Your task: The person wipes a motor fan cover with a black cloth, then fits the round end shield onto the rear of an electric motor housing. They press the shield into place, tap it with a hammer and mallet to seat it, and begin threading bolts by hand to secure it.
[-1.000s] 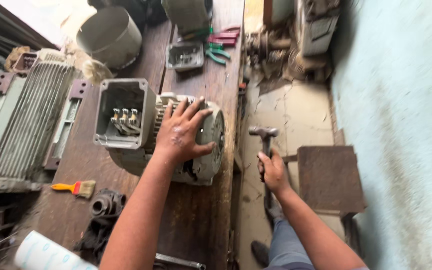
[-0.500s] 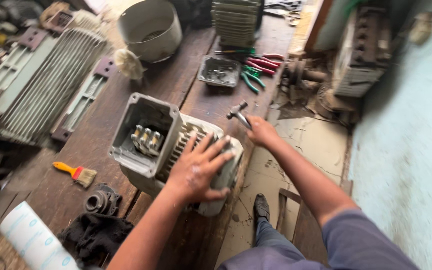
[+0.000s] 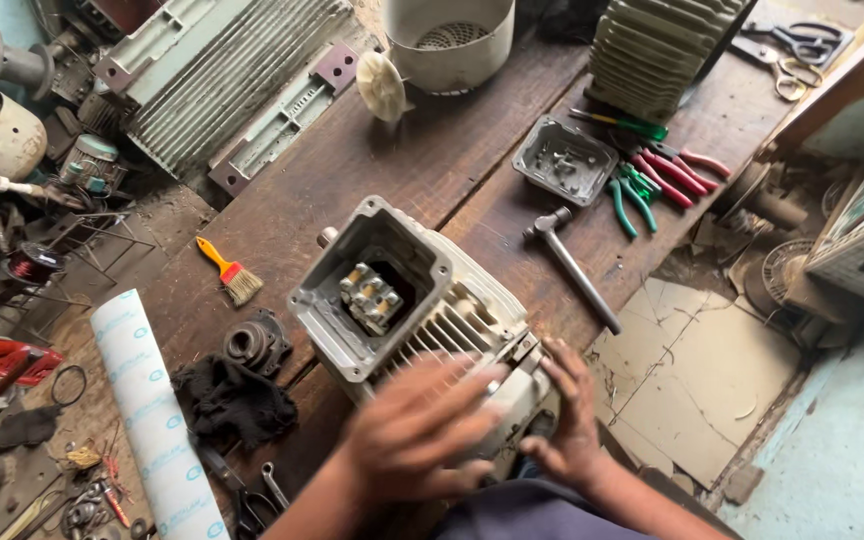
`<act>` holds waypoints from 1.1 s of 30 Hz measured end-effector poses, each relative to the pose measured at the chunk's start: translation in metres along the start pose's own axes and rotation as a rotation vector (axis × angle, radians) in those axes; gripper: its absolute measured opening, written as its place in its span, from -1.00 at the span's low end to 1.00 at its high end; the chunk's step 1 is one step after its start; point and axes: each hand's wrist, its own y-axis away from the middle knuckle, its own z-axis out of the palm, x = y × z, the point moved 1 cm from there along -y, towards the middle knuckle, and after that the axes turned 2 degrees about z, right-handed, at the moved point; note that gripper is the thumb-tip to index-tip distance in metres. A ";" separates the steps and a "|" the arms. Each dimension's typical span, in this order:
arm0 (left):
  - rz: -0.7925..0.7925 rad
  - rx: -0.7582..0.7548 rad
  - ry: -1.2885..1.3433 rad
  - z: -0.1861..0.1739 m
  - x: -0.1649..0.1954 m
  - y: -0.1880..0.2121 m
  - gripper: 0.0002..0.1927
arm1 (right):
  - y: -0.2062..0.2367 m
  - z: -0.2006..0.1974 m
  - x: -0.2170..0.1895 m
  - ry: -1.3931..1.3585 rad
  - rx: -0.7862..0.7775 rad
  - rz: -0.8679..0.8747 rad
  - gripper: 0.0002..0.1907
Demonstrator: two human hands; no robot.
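Gripping the motor with both hands: left hand spread flat on the near end, a bit blurred, right hand curled round the end edge. Motor sits mid-worktop, terminal box open on top. Hammer lies just beyond, untouched; pliers further back, brush to the left.

- The motor housing was pale grey, with ribbed fins.
- The brush had an orange and yellow handle.
- The pliers had red and green grips.
- The bench was dark brown wood.
- The cloth was black.
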 end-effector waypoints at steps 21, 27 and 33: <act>-0.805 0.821 1.021 0.017 -0.157 0.096 -0.20 | -0.008 0.045 0.000 -0.055 0.176 0.021 -0.38; -1.225 1.219 0.645 0.049 -0.078 0.122 -0.32 | -0.086 0.030 0.074 -0.378 -0.211 -0.011 -0.24; -1.485 1.312 -0.124 0.089 0.045 0.132 -0.52 | -0.180 0.077 0.112 -0.826 -0.766 -0.052 -0.16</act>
